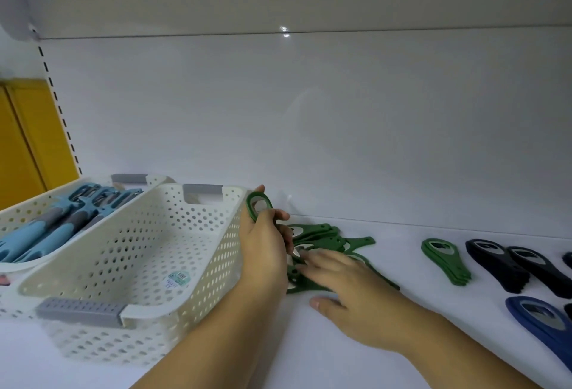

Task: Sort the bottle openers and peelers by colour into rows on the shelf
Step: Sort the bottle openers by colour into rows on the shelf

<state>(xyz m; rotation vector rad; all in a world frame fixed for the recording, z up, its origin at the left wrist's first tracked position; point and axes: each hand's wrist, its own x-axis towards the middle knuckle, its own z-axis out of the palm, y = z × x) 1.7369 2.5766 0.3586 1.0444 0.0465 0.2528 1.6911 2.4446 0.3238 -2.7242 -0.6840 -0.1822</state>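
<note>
Raised green opener (258,207): stood upright, ring end up, just beside the right wall of the cream basket (213,246).
Loose green heap (328,241): lay jumbled on the shelf (464,302), between that basket and the neat green stack (445,261).
Handling: looked light, stiff and flat, probably a touch slick. Likely best pinched at the ring or the narrow neck and taken one at a time off the top, since crossed handles could drag neighbours along.
Left hand (266,252): curled round the lower part of the raised opener, gripping it.
Right hand (349,283): stretched almost flat, fingers spread over the heap and touching it. Blurred, with nothing seen pinched.
Further right: dark navy openers (501,264) and a blue opener (538,320), laid out on the shelf.
Far left: pale blue peelers (80,212), sat in a second basket (18,210).
</note>
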